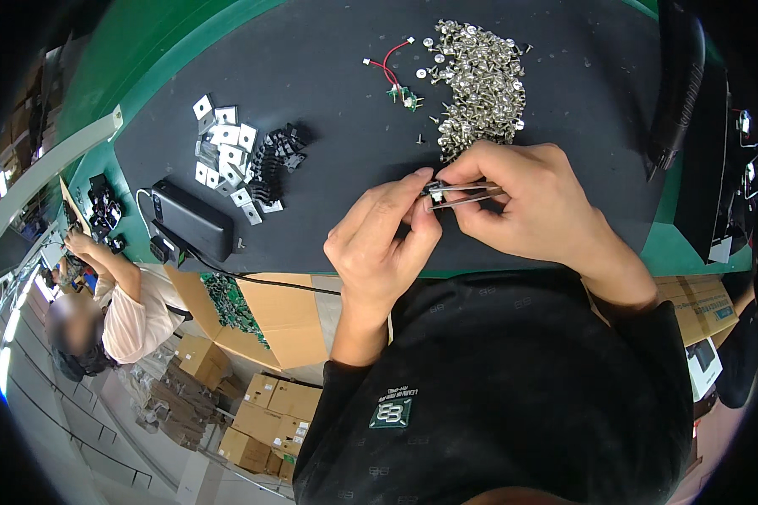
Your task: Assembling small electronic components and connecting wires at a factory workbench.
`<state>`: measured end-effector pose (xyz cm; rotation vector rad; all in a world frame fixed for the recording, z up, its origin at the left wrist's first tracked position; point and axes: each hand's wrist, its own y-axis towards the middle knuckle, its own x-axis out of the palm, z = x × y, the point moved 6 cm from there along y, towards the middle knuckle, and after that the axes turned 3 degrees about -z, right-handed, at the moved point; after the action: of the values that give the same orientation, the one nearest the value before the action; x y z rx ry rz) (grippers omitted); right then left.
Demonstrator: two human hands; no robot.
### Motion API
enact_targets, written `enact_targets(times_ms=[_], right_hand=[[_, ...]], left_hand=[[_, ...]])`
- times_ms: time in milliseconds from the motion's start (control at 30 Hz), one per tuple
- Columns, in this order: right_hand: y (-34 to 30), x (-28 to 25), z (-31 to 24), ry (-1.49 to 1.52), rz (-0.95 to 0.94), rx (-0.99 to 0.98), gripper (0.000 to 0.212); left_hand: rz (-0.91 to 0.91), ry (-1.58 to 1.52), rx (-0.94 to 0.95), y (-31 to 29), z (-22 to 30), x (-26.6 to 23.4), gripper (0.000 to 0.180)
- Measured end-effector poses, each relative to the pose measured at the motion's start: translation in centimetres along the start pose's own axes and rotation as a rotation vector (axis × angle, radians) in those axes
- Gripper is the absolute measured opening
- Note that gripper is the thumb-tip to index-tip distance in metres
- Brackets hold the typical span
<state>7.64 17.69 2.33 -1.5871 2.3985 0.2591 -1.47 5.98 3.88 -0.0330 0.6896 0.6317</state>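
Observation:
My left hand [379,240] is closed in front of me, its thumb and forefinger pinching a small black part with a white piece [435,195]. The fingertips cover much of that part, so its kind is unclear. Metal tweezers [472,198] are gripped in my right hand [535,202], and their tips reach the part from the right. Just beyond my hands lies a heap of silver screws [484,93]. Left of the heap are small green circuit boards [403,98] with a red wire [385,61].
Silver square plates [229,156] and black plastic pieces [267,172] lie left on the dark mat. Nearer stands a black power bank [192,220] with a cable. A black hose [680,93] borders the right. Below the edge, a carton [290,320] holds green boards. Another person [135,311] works at left.

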Motion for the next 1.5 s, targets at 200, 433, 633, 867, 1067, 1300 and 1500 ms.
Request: enact_targets(times_ms=[200,433,633,867,1067,1300,1500], right_hand=[[0.1,-0.2,-0.9,-0.051,-0.025,0.025,0.013],[0.1,-0.6,-3.0,-0.037,0.030,-0.067,0.012],[-2.0,-2.2,-4.0,-0.032,0.203,-0.063,0.012],[-5.0,-4.6,-4.0,0.007,0.332,-0.193,0.019],[-15.5,-21.7,-3.1,0.356,1.190,-0.363,0.022],[-18.5,-31.2,0.8,0.998,0.947,-0.570,0.042],[-11.5,-20.9,-0.9,0.908,0.599,-0.340,0.028]], left_hand=[[0.052,0.018,0.012,-0.5,0.5,-0.5,0.024],[0.106,0.057,0.023,-0.6,2.0,-2.1,0.025],[0.029,-0.024,0.067,0.2,3.8,-1.5,0.023],[-0.077,-0.239,0.161,0.6,4.1,0.0,0.033],[-0.050,-0.190,0.247,1.3,1.6,-1.5,0.025],[0.021,0.001,0.153,0.8,-1.0,-5.7,0.013],[0.252,-0.223,0.217,2.8,-0.3,-8.3,0.013]])
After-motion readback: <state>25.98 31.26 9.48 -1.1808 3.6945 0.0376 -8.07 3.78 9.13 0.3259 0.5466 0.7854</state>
